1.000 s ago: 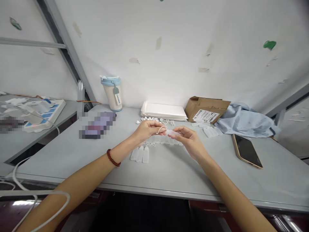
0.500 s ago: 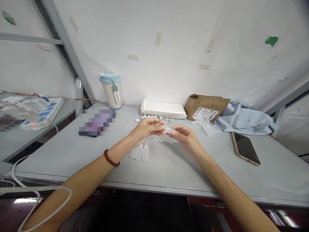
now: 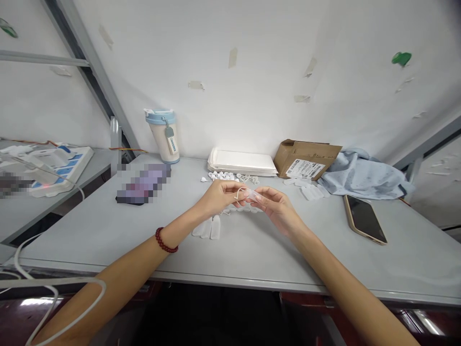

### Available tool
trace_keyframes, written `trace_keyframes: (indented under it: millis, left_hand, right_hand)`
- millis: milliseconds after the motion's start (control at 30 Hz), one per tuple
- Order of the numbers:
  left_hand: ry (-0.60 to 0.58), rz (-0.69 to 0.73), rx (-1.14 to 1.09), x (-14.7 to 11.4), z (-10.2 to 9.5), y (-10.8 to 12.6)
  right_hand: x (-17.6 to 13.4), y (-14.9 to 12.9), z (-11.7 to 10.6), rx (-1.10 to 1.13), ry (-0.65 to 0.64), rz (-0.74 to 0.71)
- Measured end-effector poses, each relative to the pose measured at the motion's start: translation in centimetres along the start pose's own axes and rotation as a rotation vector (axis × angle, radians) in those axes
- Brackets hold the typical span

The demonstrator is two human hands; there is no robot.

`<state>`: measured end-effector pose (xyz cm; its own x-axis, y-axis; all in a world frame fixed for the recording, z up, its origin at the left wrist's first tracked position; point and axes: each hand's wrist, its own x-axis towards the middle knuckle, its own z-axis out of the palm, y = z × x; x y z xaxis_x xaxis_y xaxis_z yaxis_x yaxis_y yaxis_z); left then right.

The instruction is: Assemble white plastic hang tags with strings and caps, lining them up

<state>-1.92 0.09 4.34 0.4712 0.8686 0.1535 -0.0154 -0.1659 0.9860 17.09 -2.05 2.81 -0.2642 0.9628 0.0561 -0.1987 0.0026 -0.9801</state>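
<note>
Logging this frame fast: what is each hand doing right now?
Left hand: closed, pinching the looped cap end of a small clear bottle.
Right hand: closed on the same bottle's body.

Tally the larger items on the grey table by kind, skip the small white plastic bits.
Tumbler: 1
Cardboard box: 1
Phone: 1
Blue cloth: 1
White tray stack: 1
Total: 5
</note>
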Motion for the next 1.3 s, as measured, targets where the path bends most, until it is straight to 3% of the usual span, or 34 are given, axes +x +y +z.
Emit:
trace_keyframes:
  millis: [200, 367, 467, 633, 767, 867, 1067, 1300]
  left_hand:
    - [0.017, -0.003, 0.105, -0.1, 0.1, -0.1]
    - [0.026, -0.007, 0.224, -0.4, 0.5, 0.5]
    - [0.035, -0.032, 0.271, -0.6, 0.7, 0.7]
    - [0.049, -0.059, 0.317, -0.5, 0.6, 0.5]
    - [0.069, -0.089, 0.326, -0.5, 0.5, 0.4]
    - [0.056, -0.091, 0.309, -0.5, 0.4, 0.5]
    - [0.093, -0.058, 0.281, -0.5, 0.4, 0.8]
    - [0.110, 0.110, 0.512, -1.1, 1.3, 0.7]
  right_hand:
    - [-0.1, 0.0, 0.1, -0.008, -0.009, -0.009]
    - [-0.3, 0.0, 0.4, -0.176, -0.033, -0.047]
    - [-0.5, 0.3, 0.7, -0.354, -0.042, -0.145]
    - [-0.8, 0.9, 1.4, -0.786, 0.078, -0.393]
    - [-0.8, 1.3, 1.6, -0.850, 0.106, -0.499]
    - [-0.8, 1.4, 1.6, -0.785, 0.122, -0.431]
    - [-0.8, 0.8, 1.7, -0.379, 0.112, -0.163]
    - [-0.7, 0.4, 1.7, -0.267, 0.156, -0.070]
